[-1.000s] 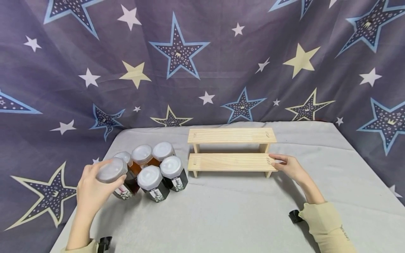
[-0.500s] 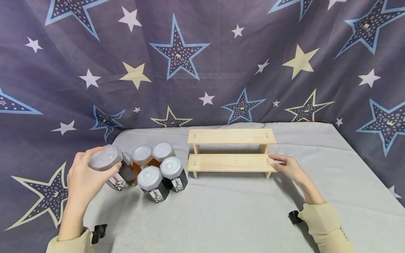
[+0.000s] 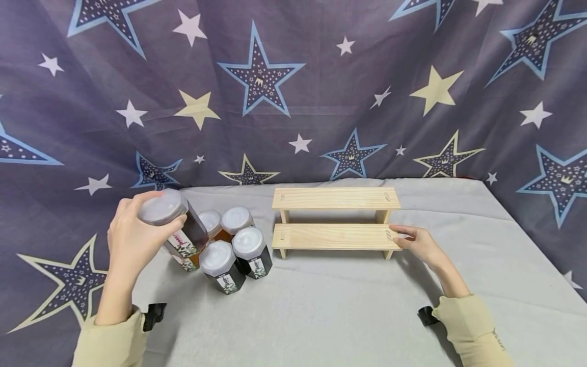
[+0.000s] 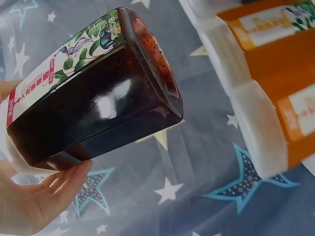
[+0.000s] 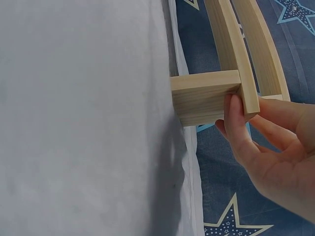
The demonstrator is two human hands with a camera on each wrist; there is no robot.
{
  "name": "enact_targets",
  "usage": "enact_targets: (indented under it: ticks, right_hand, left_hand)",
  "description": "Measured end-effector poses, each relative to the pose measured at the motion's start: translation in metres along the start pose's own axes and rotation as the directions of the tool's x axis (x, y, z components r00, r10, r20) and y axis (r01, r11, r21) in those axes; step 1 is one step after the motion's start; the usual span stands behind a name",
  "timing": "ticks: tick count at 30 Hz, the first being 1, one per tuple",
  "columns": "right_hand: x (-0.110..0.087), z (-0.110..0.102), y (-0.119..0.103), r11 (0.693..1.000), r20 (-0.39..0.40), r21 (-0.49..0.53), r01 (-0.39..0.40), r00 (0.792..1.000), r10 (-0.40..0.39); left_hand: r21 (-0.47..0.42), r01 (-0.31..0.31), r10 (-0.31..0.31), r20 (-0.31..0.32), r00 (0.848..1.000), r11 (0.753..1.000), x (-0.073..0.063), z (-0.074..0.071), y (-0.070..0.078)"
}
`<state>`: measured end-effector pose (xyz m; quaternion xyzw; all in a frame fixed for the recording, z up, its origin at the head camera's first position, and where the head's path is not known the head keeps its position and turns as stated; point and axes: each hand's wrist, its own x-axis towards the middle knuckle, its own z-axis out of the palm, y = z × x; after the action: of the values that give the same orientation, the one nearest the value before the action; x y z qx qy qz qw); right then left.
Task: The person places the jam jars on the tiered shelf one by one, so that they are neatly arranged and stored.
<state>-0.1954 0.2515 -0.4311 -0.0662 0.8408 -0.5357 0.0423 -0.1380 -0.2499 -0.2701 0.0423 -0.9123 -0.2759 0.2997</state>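
Observation:
In the head view my left hand [image 3: 128, 242] grips a dark hexagonal jar [image 3: 196, 229] by its white lid. The jar is tilted and raised; in the left wrist view its dark side and base [image 4: 113, 105] face the camera, with thumb and fingers round the lid end. An amber jar [image 3: 189, 262] is partly hidden behind it. Two dark jars, one in front [image 3: 223, 275] and one beside it [image 3: 258, 260], stand to the right. My right hand [image 3: 422, 242] pinches the right end of the lower board of a two-step wooden rack [image 3: 337, 237]; the right wrist view shows the fingers at its edge [image 5: 250, 93].
Two more amber jars with white lids, a left one [image 3: 209, 220] and a right one [image 3: 236, 218], stand behind the dark ones. The upper board [image 3: 335, 198] sits farther back. A pale cloth [image 3: 321, 311] covers the table; a starry curtain [image 3: 321, 66] hangs behind.
My left hand has raised the dark jar, moving first left, then back right and farther up, over the amber jar. The right hand and the rack stay in place.

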Motion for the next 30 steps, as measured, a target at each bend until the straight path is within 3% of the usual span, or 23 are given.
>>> enact_targets:
  ticks: [11, 18, 30]
  right_hand:
    - [0.0, 0.0, 0.001, 1.0, 0.0, -0.011, 0.003, 1.0, -0.003]
    - [0.001, 0.001, 0.002, 1.0, -0.007, -0.004, -0.001, 1.0, 0.001]
    - [0.001, 0.0, 0.003, 1.0, -0.002, 0.005, -0.003, 1.0, 0.003]
  left_hand:
    - [-0.053, -0.02, 0.021, 0.026, 0.999, 0.998, 0.007, 0.015, 0.022]
    - [-0.061, -0.022, 0.027, 0.079, 0.996, 0.998, 0.011, 0.027, 0.038]
    - [-0.129, -0.051, 0.068, 0.124, 0.99, 0.99, 0.01, 0.057, 0.07]
